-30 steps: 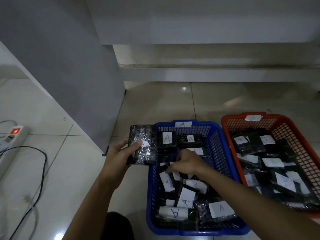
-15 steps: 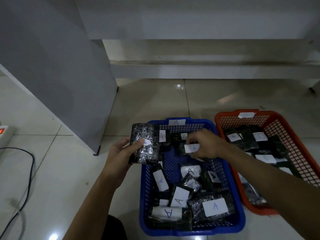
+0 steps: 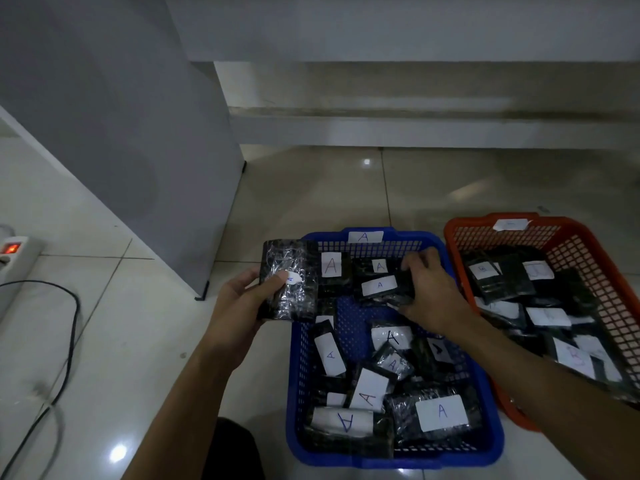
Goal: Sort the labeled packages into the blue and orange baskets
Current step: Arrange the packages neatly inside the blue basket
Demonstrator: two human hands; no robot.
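The floor (image 3: 145, 341) is made of big shiny pale tiles with thin lines between them. Small bright spots of light shine on the tiles. A white power strip (image 3: 15, 261) lies on the floor at the far left, and a little red light glows on it. A black cord (image 3: 67, 341) curves across the tiles near the strip and runs down to the bottom edge. A tall grey panel (image 3: 114, 140) stands on the floor at the left, with a small dark foot at its bottom corner. Behind everything there is a pale low step (image 3: 433, 126) running along the wall (image 3: 398, 26).
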